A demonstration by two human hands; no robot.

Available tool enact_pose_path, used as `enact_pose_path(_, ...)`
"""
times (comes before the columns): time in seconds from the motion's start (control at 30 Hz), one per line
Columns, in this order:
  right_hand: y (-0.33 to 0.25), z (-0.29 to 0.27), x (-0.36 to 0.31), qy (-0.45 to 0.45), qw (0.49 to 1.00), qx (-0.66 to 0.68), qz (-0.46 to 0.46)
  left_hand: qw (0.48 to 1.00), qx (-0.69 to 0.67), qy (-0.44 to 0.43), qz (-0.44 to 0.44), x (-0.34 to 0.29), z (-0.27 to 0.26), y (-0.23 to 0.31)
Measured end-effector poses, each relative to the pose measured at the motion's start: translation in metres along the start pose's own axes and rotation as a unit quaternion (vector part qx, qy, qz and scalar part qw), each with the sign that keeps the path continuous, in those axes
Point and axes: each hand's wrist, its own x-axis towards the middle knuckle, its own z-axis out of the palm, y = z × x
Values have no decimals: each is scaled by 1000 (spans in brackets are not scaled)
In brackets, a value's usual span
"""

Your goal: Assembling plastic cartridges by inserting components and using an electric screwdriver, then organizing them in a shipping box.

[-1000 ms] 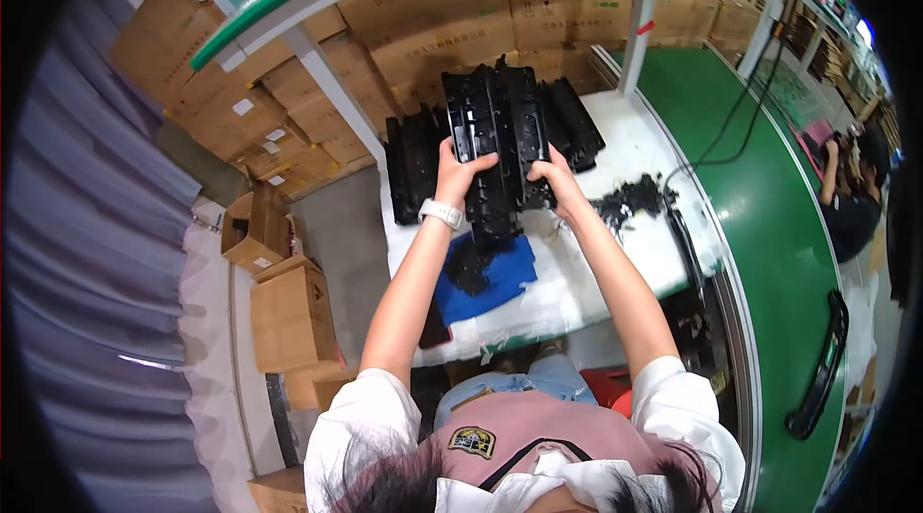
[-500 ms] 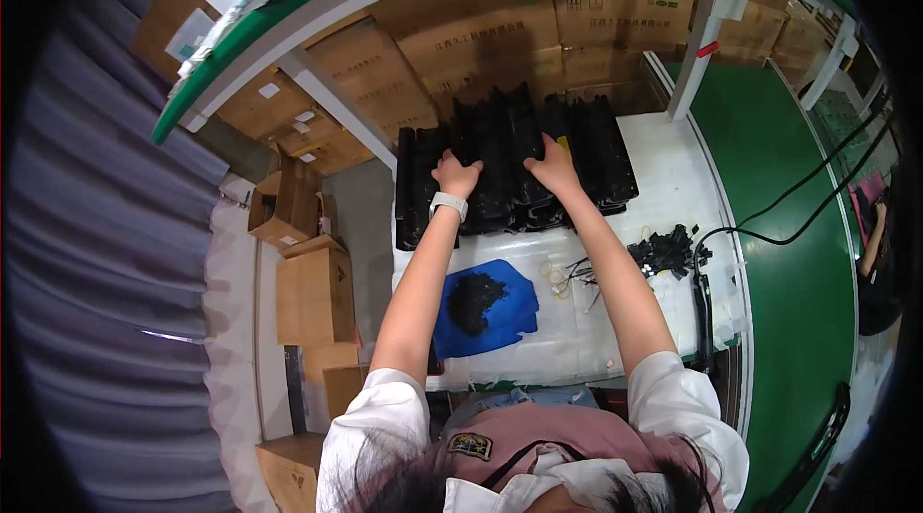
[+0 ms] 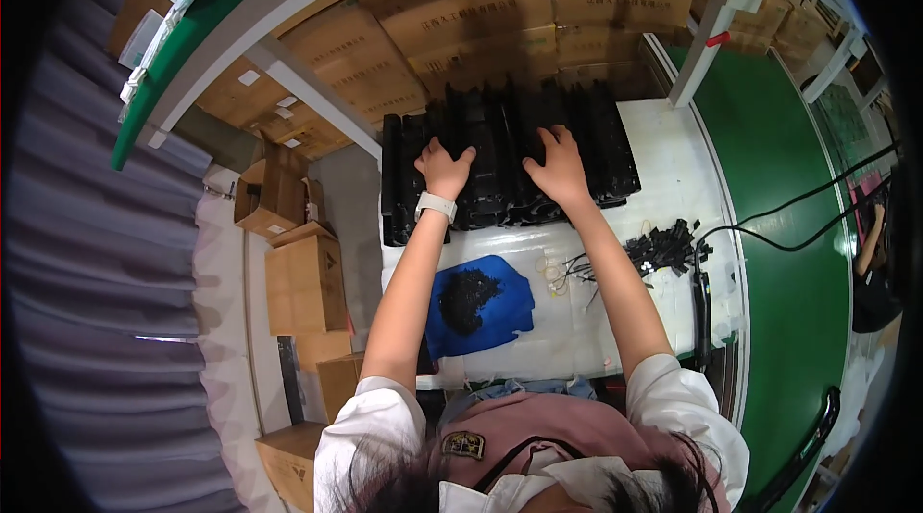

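Note:
A row of long black molded plastic parts [image 3: 498, 167] stands side by side at the far part of the white-covered table [image 3: 567, 330]. On the left portion of that row lies my left hand [image 3: 445, 173], its thumb and fingers apart. My right hand [image 3: 560, 170] rests farther right on the same parts, fingers spread and thumb pointing inward. Several parts show between the two hands. What the fingertips press on is partly hidden against the black surfaces. Nearer to me, a blue sheet or bag [image 3: 514, 306] carries a heap of small black pieces [image 3: 465, 301].
Black strips [image 3: 663, 249] lie in a pile right of my right forearm, beside thin yellowish loops [image 3: 556, 275]. A black cable [image 3: 769, 232] crosses toward a green surface [image 3: 784, 321] on the right. Cardboard boxes [image 3: 481, 18] are stacked behind; more boxes [image 3: 306, 284] stand left.
My hands have loosened and spread over the parts, the left moving slightly left. The parts between them, raised before, now sit lower, more level with the row. The view has shifted slightly.

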Motion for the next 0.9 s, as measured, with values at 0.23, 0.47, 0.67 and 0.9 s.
enact_pose_path(0.23,-19,-51,-95,105,991,67,-50,994,-54,9,96,-10,-23,-7)
enact_pose_path(0.47,-24,-66,-300,174,973,33,149,950,-73,109,284,-34,-28,-4)
enact_pose_path(0.67,-16,-16,-473,139,924,-20,357,878,-256,33,403,-128,-43,50)
enact_pose_path(0.9,-47,18,-564,215,862,27,459,770,-335,-340,423,-318,5,85)
